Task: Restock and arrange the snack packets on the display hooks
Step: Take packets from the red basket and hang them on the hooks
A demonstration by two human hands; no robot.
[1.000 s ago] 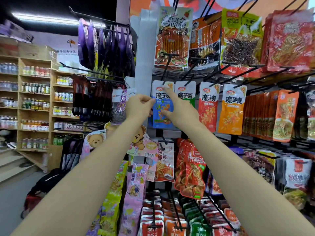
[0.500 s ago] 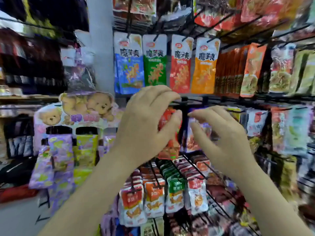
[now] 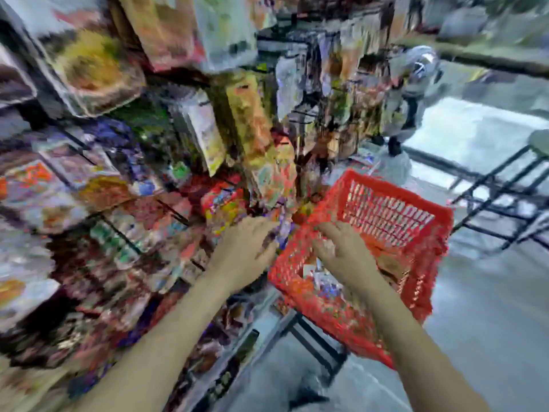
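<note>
View has swung down from the hanging rows. Both hands now over a red basket [image 3: 386,215] beside the rack [image 3: 142,221]: left hand [image 3: 246,251] at its rim, right hand [image 3: 341,251] inside above packets [image 3: 323,285]. Grips unreadable, too blurred.

Snack packets [image 3: 98,69] in many colours hang in crowded rows on the display hooks [image 3: 124,233] at the left and middle of the view, all too blurred to read. More packets [image 3: 323,288] lie loose at the bottom of a red lattice basket [image 3: 416,203], which stands just right of the rack's lower rows.
</note>
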